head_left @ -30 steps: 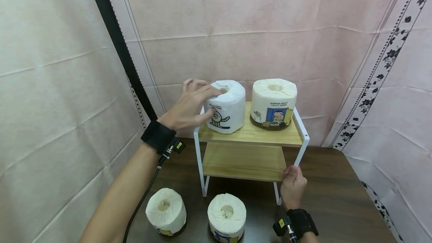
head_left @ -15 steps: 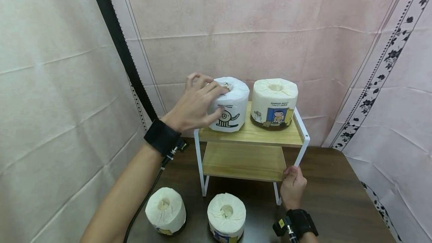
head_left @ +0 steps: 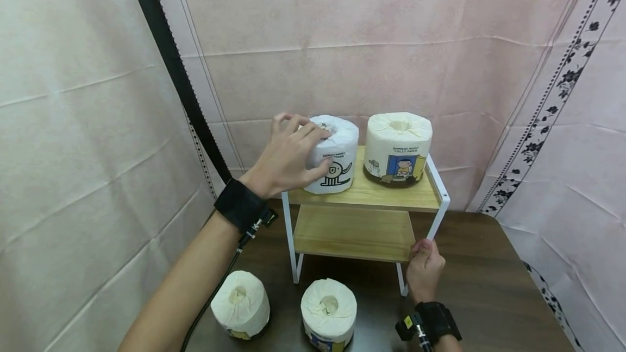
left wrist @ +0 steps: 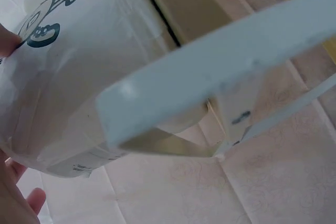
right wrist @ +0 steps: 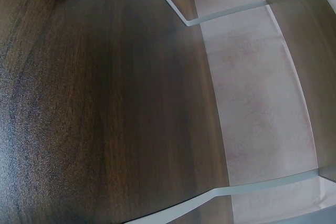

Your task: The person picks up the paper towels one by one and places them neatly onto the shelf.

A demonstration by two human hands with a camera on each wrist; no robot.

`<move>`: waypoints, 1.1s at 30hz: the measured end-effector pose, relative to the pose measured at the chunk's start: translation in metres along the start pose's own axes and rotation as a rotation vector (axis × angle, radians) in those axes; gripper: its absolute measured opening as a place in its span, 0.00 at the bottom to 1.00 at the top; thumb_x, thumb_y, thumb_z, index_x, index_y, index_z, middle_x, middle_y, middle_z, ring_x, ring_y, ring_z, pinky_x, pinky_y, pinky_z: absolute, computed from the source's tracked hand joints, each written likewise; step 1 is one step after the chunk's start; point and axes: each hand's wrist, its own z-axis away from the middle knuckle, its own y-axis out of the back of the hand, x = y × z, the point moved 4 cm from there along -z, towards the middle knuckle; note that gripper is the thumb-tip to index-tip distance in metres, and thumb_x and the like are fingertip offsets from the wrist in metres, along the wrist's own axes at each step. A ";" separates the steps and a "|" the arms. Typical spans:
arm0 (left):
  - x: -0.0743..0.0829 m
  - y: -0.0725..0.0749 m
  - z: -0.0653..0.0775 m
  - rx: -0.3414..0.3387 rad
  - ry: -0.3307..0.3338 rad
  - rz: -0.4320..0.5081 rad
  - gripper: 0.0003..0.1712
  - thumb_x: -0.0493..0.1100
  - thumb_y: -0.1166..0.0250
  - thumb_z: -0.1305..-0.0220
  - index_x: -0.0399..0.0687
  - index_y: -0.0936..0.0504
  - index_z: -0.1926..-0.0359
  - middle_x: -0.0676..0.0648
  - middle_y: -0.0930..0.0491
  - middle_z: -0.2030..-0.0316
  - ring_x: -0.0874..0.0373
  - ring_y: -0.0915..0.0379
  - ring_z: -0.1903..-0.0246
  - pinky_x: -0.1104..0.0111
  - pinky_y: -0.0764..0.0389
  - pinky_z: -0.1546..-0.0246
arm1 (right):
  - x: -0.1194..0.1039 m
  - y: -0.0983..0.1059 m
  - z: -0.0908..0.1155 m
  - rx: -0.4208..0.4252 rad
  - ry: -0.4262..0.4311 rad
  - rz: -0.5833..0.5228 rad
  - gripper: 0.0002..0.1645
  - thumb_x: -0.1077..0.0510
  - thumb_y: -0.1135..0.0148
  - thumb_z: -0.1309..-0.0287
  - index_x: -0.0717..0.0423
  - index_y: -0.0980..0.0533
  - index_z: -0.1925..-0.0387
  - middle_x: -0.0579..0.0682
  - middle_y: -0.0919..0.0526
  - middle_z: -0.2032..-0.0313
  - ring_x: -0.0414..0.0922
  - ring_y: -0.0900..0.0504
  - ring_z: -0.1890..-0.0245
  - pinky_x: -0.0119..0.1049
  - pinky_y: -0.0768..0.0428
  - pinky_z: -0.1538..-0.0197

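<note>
In the head view my left hand (head_left: 293,154) grips a wrapped white toilet paper roll (head_left: 337,148) at the left of a shelf's top board. Its thumb lies on the front print and its fingers reach over the top near the core hole. The same roll (left wrist: 89,72) fills much of the left wrist view, close by the shelf's white frame. Beside it on that board stands a cream toilet paper roll (head_left: 398,148) with a coloured picture. My right hand (head_left: 425,270) holds the right side of the small two-tier shelf (head_left: 354,232), around its white metal frame.
Two more toilet paper rolls, a left one (head_left: 240,305) and a right one (head_left: 329,311), stand upright on the dark wooden table (head_left: 479,287) in front of the shelf. Pale cloth (head_left: 371,42) hangs behind and at both sides. A cable (head_left: 210,297) runs along the left forearm.
The left hand has shifted right and turned the roll, so its printed figure now sits farther right. The roll rose slightly, then came back down. The right hand has kept its place.
</note>
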 end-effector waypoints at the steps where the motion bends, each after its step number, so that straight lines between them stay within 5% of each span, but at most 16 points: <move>1: 0.000 0.000 0.001 -0.002 0.008 0.006 0.29 0.56 0.35 0.31 0.46 0.20 0.36 0.44 0.17 0.41 0.46 0.31 0.37 0.41 0.49 0.28 | 0.000 0.000 0.000 -0.001 -0.003 -0.005 0.36 0.46 0.63 0.15 0.70 0.31 0.74 0.63 0.30 0.83 0.27 0.39 0.82 0.25 0.41 0.79; 8: -0.010 0.000 0.008 0.023 0.026 0.152 0.32 0.60 0.35 0.29 0.51 0.25 0.31 0.43 0.25 0.33 0.45 0.35 0.31 0.41 0.48 0.27 | -0.001 -0.001 0.001 -0.006 -0.024 0.002 0.37 0.45 0.63 0.15 0.70 0.31 0.74 0.62 0.30 0.83 0.27 0.39 0.82 0.25 0.42 0.79; 13: -0.024 0.001 0.016 0.065 -0.002 0.258 0.33 0.48 0.37 0.33 0.49 0.27 0.28 0.43 0.28 0.29 0.45 0.39 0.28 0.41 0.51 0.25 | 0.002 -0.001 0.002 -0.001 -0.021 -0.005 0.37 0.46 0.63 0.15 0.70 0.31 0.74 0.62 0.30 0.83 0.28 0.39 0.82 0.26 0.41 0.79; 18: -0.033 0.001 0.018 0.074 -0.073 0.276 0.34 0.38 0.39 0.39 0.50 0.24 0.30 0.46 0.25 0.30 0.44 0.39 0.28 0.42 0.49 0.27 | 0.000 -0.001 0.001 0.004 -0.033 -0.004 0.37 0.45 0.63 0.15 0.70 0.31 0.74 0.62 0.30 0.83 0.28 0.40 0.82 0.26 0.42 0.78; 25: -0.036 -0.004 0.017 0.042 -0.122 0.354 0.29 0.38 0.40 0.30 0.54 0.24 0.28 0.50 0.23 0.30 0.45 0.39 0.27 0.44 0.47 0.27 | -0.007 -0.001 -0.002 -0.011 -0.015 0.016 0.36 0.48 0.65 0.14 0.71 0.32 0.74 0.60 0.32 0.82 0.29 0.41 0.82 0.29 0.42 0.79; 33: -0.033 -0.004 0.017 0.072 -0.141 0.403 0.26 0.37 0.41 0.34 0.47 0.21 0.35 0.48 0.21 0.33 0.44 0.38 0.31 0.42 0.44 0.27 | -0.022 0.002 -0.003 0.002 0.011 0.004 0.37 0.46 0.64 0.14 0.70 0.32 0.75 0.62 0.32 0.83 0.28 0.40 0.82 0.26 0.42 0.79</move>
